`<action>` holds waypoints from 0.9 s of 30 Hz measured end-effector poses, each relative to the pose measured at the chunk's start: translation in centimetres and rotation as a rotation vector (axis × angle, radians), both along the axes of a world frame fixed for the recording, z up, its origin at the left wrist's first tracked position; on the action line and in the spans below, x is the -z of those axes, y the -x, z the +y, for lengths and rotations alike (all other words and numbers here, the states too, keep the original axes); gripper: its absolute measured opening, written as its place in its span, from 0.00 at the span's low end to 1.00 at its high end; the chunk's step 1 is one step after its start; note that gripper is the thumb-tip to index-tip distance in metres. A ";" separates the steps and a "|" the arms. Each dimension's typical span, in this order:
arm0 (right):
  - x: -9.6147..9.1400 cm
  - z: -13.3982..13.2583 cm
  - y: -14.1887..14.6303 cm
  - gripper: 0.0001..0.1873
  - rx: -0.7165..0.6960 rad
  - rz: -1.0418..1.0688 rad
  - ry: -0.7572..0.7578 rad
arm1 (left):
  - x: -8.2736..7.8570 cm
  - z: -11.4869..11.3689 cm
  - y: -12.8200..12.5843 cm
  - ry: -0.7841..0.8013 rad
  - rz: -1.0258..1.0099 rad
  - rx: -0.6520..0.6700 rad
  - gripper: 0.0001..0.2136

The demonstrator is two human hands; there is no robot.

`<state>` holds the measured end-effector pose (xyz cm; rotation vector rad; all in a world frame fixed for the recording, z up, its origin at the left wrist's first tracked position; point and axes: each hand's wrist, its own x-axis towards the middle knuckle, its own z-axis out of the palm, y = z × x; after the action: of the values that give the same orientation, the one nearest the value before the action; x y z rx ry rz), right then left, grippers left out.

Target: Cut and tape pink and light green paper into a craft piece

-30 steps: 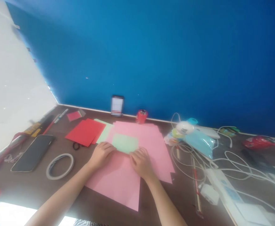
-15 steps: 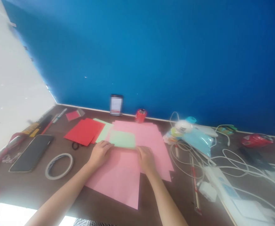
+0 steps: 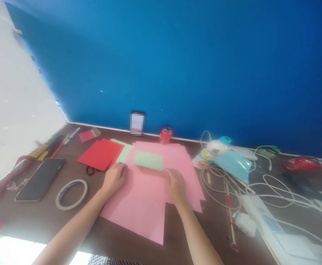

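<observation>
A small light green sheet of paper [image 3: 149, 161] is above the pink paper [image 3: 138, 206], with a shadow under its near edge. My right hand [image 3: 176, 184] pinches its near right corner between thumb and fingers. My left hand [image 3: 115, 177] rests on the left side of the pink paper, its fingers slightly bent and apart from the green sheet. More pink sheets [image 3: 188, 184] lie beneath, partly covered by my right hand. Red paper squares [image 3: 98, 152] overlap another green sheet [image 3: 126, 151] beyond my left hand.
To the left lie a roll of tape [image 3: 58, 198], a phone [image 3: 39, 180] and several pens [image 3: 71, 136]. A red round container [image 3: 166, 135] stands by the blue wall [image 3: 177, 66]. White cables [image 3: 216, 195], a power strip [image 3: 262, 217] and a light blue packet [image 3: 235, 165] crowd the right.
The small green sheet has shifted right and tilted. My left hand has let go of its left end and drawn back a little; my right hand stays at the right corner.
</observation>
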<state>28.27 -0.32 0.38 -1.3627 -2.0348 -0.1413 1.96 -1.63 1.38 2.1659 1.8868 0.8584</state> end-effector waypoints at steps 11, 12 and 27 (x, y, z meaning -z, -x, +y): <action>0.4 -0.5 1.4 0.11 -0.111 0.016 0.066 | -1.9 -0.3 1.7 -0.033 0.347 -0.348 0.16; 0.4 -0.5 1.5 0.11 -0.117 0.017 0.068 | -2.1 -0.3 2.3 -0.015 0.396 -0.429 0.18; 0.4 -0.7 1.8 0.11 -0.122 0.040 0.053 | -0.4 1.1 5.5 0.220 0.407 -0.492 0.20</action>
<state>26.49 -1.01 0.01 -1.2591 -2.0949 -0.0071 -3.54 -0.58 1.75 1.8742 2.6310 0.2438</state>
